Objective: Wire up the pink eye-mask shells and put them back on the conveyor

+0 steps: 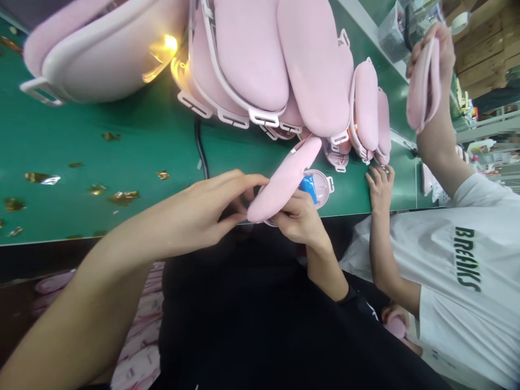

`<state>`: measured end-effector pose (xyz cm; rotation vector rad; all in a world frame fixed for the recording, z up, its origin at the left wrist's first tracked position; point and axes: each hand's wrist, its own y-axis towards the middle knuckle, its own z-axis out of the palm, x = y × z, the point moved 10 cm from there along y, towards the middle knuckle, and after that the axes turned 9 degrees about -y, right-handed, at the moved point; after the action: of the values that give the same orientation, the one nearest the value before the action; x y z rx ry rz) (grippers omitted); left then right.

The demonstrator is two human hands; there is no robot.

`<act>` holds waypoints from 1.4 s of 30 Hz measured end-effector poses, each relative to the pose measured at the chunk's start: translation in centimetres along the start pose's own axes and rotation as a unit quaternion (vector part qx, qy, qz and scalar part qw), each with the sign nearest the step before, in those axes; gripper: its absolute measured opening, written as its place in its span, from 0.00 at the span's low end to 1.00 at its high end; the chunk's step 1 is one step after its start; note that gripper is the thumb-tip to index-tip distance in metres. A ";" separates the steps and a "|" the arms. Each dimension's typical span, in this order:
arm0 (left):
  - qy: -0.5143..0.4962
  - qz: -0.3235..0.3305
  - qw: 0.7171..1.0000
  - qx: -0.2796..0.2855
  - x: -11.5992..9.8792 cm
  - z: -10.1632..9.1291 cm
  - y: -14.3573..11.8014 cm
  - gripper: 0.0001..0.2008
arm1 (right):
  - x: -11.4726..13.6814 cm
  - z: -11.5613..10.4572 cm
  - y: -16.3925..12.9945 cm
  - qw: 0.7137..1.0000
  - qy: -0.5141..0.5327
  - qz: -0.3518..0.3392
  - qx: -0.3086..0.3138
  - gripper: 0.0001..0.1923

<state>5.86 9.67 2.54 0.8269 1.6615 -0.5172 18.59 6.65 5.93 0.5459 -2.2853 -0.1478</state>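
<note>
A pink padded shell [282, 181], long and rounded, is tilted at the near edge of the green table. My left hand [219, 203] closes its fingertips on the lower left end of this shell. My right hand [298, 216] grips its underside from the right, with fingers curled and partly hidden beneath it. Just behind my right hand lies an open pink housing [325, 187] with a strap loop. Inside that housing sits a blue wrapped block [309, 187]. A thin red wire shows at the shell's upper end.
Several pink padded shells [317, 70] are piled along the back of the green table [81, 200]. Gold foil scraps [124, 197] lie at left, near a black cable [201, 146]. At right, a co-worker's raised hand [441, 49] holds another pink shell [424, 89]; their other hand [381, 187] rests on the table.
</note>
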 end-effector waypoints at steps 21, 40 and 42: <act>0.006 0.073 0.997 -0.015 -1.3 -0.3 -0.9 0.28 | 0.0 0.5 0.0 0.999 0.002 -0.021 0.050 0.12; -0.032 0.067 0.984 -0.159 -2.6 0.1 -2.9 0.27 | 0.3 -0.1 0.4 0.990 0.128 -0.029 0.042 0.07; 0.017 0.063 0.975 -0.214 -2.9 0.0 -2.9 0.29 | -0.1 -0.1 0.3 0.992 0.109 -0.010 0.063 0.08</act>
<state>4.01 7.07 5.12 0.6165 1.6575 -0.0494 18.56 6.99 6.03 0.6185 -2.0867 0.0452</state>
